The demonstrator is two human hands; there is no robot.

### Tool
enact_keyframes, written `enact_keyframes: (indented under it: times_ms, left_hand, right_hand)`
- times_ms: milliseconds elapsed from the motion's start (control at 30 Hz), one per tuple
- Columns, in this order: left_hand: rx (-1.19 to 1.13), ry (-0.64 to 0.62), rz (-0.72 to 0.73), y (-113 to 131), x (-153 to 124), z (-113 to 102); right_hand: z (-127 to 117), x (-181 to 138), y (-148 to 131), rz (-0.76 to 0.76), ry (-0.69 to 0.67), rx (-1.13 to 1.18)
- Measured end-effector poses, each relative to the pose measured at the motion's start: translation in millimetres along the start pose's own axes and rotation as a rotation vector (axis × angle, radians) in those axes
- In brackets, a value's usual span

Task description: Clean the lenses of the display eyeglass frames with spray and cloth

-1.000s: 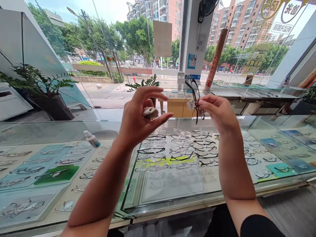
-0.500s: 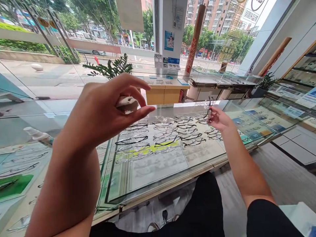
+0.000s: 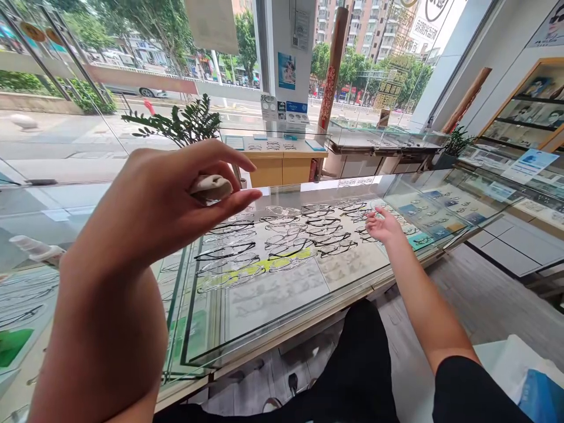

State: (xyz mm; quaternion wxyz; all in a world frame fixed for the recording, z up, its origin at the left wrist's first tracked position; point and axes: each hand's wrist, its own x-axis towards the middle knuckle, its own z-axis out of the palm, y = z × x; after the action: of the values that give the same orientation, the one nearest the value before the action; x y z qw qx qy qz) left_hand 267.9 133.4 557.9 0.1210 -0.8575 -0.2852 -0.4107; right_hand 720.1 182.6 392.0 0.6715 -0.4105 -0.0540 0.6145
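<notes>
My left hand (image 3: 176, 200) is raised close to the camera over the glass counter. Its curled fingers hold a crumpled off-white cloth (image 3: 211, 188), while thumb and forefinger stay apart. Farther off, my right hand (image 3: 384, 225) hovers at the right end of the rows of eyeglasses (image 3: 328, 235), fingers apart and nothing visible in them. These glasses lie in several columns on the glass top, with dark and clear frames. Part of the right-hand column is hidden behind my right hand.
A white spray bottle (image 3: 37, 249) stands left of my forearm. The glass showcase (image 3: 273, 320) has a long front edge near my knees. More glasses are displayed under glass at right (image 3: 445, 205). A potted plant (image 3: 180, 123) stands behind the counter.
My right hand has let go of the dark-framed eyeglasses it held upright and moved slightly lower. My left hand still holds the cloth. The view has turned a little to the right.
</notes>
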Motion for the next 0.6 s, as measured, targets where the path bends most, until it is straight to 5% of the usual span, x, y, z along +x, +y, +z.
enact_keyframes:
  times_ms: [600]
  left_hand:
    - [-0.007,-0.047,-0.006,-2.4,-1.4,-4.4]
  right_hand:
    - [-4.2,14.6,-3.2,-0.027,0.097,-0.061]
